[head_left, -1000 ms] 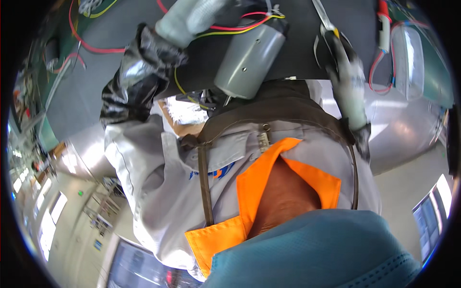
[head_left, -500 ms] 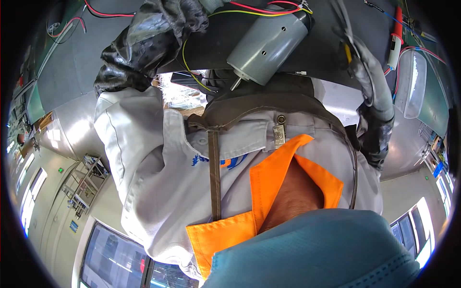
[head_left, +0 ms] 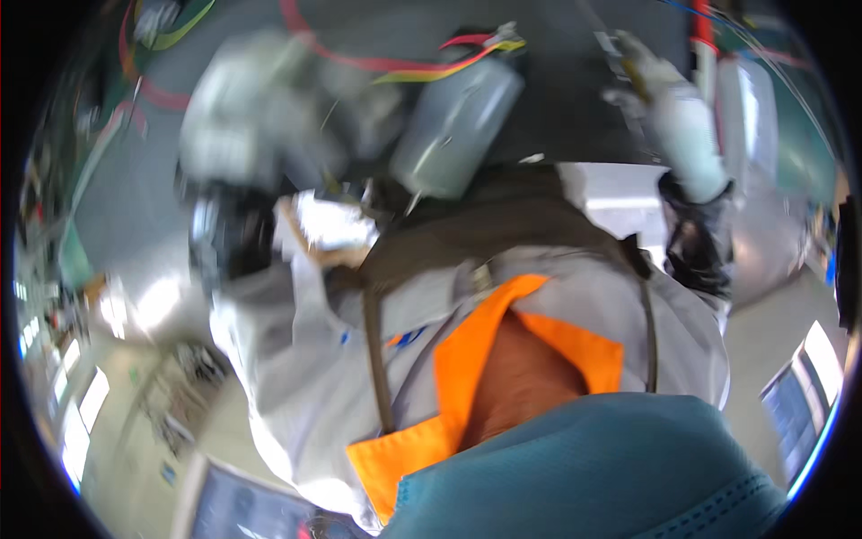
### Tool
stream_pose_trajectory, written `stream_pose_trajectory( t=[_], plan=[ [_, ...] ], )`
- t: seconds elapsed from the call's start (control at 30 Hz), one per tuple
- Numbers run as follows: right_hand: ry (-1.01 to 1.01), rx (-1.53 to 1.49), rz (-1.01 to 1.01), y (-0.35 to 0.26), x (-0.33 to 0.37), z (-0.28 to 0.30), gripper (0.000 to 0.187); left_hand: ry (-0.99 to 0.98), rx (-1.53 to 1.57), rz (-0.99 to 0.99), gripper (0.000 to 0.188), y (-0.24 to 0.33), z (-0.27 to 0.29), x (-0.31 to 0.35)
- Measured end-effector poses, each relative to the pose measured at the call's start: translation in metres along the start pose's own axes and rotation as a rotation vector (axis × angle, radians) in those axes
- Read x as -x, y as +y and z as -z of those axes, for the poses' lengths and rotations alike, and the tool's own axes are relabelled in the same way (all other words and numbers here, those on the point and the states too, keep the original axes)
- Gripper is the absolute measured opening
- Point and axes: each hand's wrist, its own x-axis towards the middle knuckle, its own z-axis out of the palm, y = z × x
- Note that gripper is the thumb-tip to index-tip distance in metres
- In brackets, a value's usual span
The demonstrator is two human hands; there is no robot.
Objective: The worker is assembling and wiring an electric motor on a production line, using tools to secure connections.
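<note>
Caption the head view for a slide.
White gloved left hand and right hand flank a grey metal cylinder on a dark worktop.

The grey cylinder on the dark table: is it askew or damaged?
The grey cylinder is slanted, its shaft seemingly past the near edge of the dark table, which looks precarious. Blur would hide fine damage.

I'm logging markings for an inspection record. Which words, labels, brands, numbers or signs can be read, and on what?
None can be read.
Grey jacket: blue and orange chest mark, too blurred to read.
Grey metal cylinder: blurred; no text can be made out.
</note>
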Motion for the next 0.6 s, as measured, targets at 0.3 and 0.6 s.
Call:
stream_pose_trajectory(
  t=[0.3, 0.6],
  plan=[
    [-0.83, -1.166, -0.374, -0.098, -0.038, -0.044, 0.062, 0.21, -0.938, 0.734, 0.082, -0.026, -0.098, 0.094],
    [0.102, -1.377, -0.261, -0.094, -0.175, -0.037, 0.039, 1.073, -0.672, 0.933, 0.055, -0.165, 0.125, 0.048]
  ],
)
